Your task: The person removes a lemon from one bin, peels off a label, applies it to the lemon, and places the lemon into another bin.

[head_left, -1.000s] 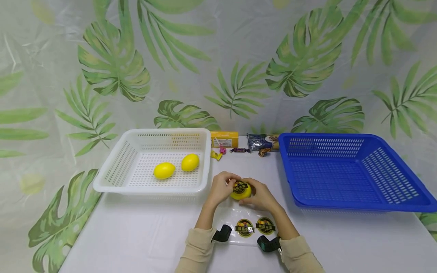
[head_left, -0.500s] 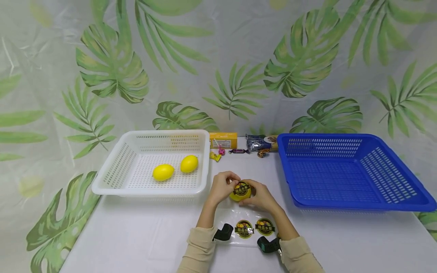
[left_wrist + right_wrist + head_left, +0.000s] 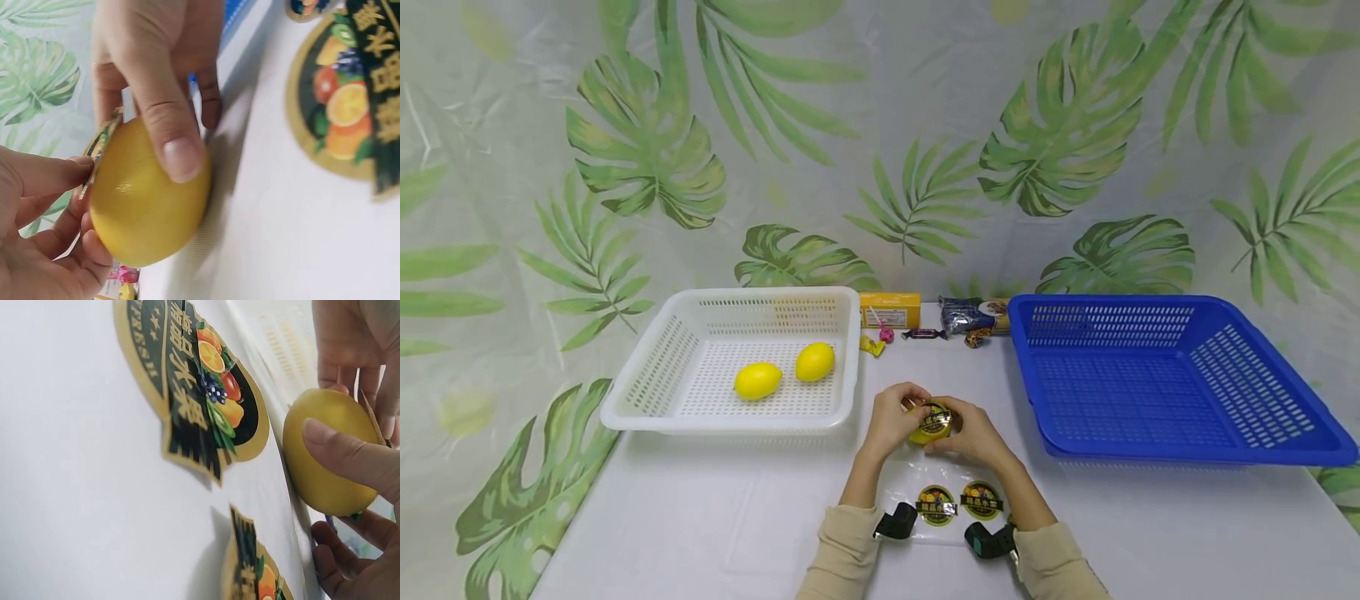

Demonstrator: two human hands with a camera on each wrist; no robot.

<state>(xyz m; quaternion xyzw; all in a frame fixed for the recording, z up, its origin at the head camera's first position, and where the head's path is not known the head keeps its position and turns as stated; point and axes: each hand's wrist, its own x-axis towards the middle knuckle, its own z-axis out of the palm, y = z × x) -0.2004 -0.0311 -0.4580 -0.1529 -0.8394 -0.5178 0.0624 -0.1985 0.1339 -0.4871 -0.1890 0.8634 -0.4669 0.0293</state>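
In the head view, my left hand and right hand meet around a yellow lemon above the table's middle. My right hand grips it, its thumb lying across the peel in the right wrist view. A round black-and-gold fruit sticker covers the lemon's upper face. My left thumb rests on the sticker while the curled fingers touch the lemon. Seen side-on in the left wrist view, part of the sticker's edge stands off the peel. Two more such stickers lie on a clear sheet below the hands.
A white basket with two lemons stands on the left, and a blue basket on the right. Between them, at the back, lie a yellow box, a dark packet and several wrapped sweets.
My left hand has shifted slightly right, its thumb now further over the sticker on the lemon. The right hand keeps its grip, and the baskets stay put.
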